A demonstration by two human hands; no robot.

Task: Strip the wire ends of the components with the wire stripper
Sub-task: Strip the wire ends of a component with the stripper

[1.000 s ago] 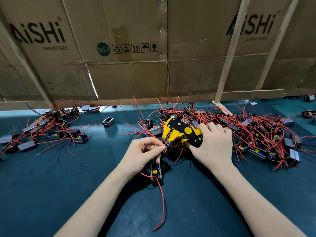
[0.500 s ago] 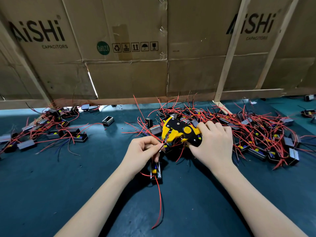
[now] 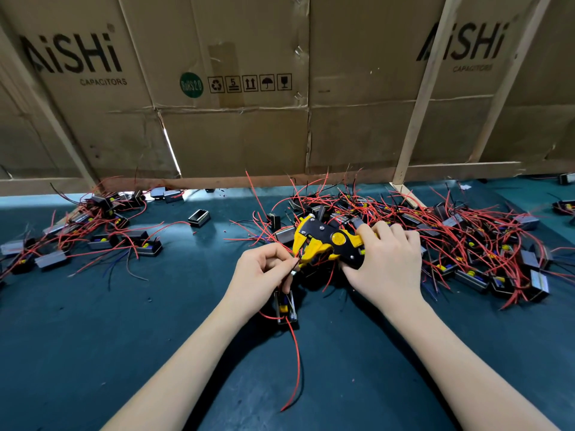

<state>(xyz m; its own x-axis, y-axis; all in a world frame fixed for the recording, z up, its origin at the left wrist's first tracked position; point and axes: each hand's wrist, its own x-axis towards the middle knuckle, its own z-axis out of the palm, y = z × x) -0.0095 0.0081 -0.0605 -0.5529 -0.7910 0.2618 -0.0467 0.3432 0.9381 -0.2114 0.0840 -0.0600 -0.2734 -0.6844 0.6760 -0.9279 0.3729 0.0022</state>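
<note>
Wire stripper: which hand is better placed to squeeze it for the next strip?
Right. The right hand already grips the wire stripper by its handles, while the left hand pinches a red wire at its head.

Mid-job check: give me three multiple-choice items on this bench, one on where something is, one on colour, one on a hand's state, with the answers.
1. Where does the bigger heap of wired components lie?
A. Right of the hands
B. Left of the hands
C. On the cardboard

2. What colours is the wire stripper?
A. Red and white
B. Yellow and black
C. All green

3. What is the left hand doing?
A. Lying flat on the table
B. Holding the stripper
C. Pinching a red wire at the stripper's nose

Answers: 1 A, the dense tangle spreads right. 2 B, yellow body, black plates. 3 C, its fingertips meet on the wire; the right hand holds the stripper.
</note>
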